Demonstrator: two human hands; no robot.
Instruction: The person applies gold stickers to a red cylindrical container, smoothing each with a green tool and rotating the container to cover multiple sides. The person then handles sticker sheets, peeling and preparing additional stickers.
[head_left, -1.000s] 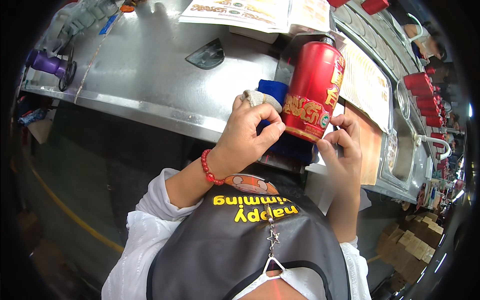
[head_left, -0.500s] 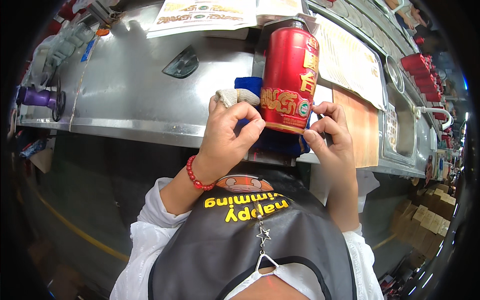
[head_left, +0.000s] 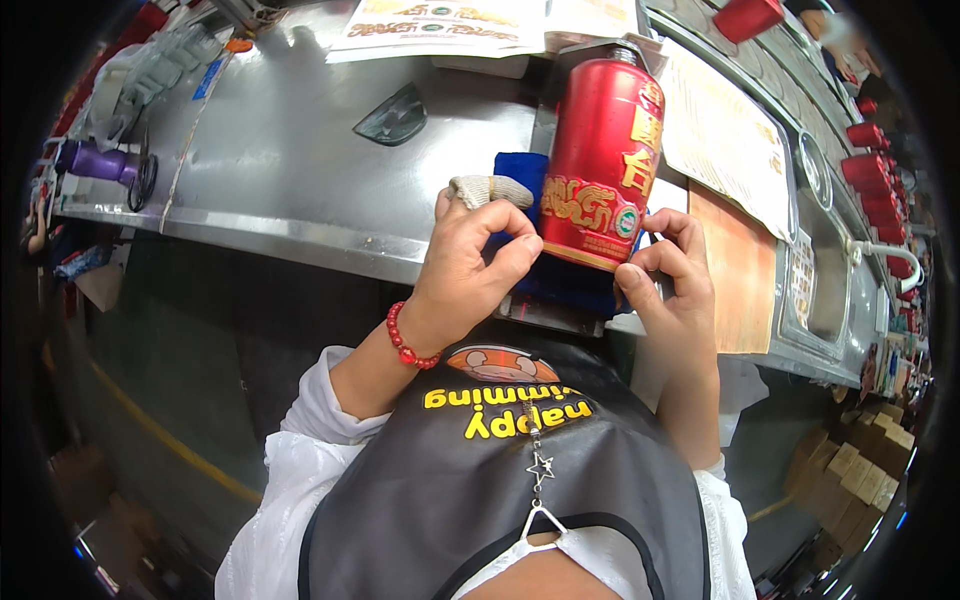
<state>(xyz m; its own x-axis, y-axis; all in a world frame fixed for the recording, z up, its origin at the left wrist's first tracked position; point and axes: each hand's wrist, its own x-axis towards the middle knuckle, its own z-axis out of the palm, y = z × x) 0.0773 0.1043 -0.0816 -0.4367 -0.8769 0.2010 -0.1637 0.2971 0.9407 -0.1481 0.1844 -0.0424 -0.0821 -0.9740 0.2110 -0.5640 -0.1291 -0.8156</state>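
Observation:
A red bottle (head_left: 603, 150) with raised gold lettering and a red-gold label (head_left: 590, 207) lies neck away from me, on a blue cloth (head_left: 519, 170) over a support. My left hand (head_left: 470, 255) is at its lower left edge, thumb and forefinger pinched together; whatever is between them is too small to make out. A knitted cloth cover (head_left: 490, 190) sits over fingers of that hand. At the lower right corner, my right hand (head_left: 675, 275) is closed, thumb and curled fingertips against the bottle beside the label's end. Anything between those fingertips is hidden.
A dark translucent flat piece (head_left: 392, 117) lies on the steel table (head_left: 300, 150). Printed sheets (head_left: 435, 28) are at the back, another sheet (head_left: 722, 130) right of the bottle. Farther right are a tan board (head_left: 732, 270), a sink (head_left: 835, 290) and several red bottles (head_left: 870, 175). A purple container (head_left: 95, 160) stands far left.
The whole scene has shifted a little to the right in the view. Both hands keep nearly the same places on the bottle. Another red item shows more fully at the top right.

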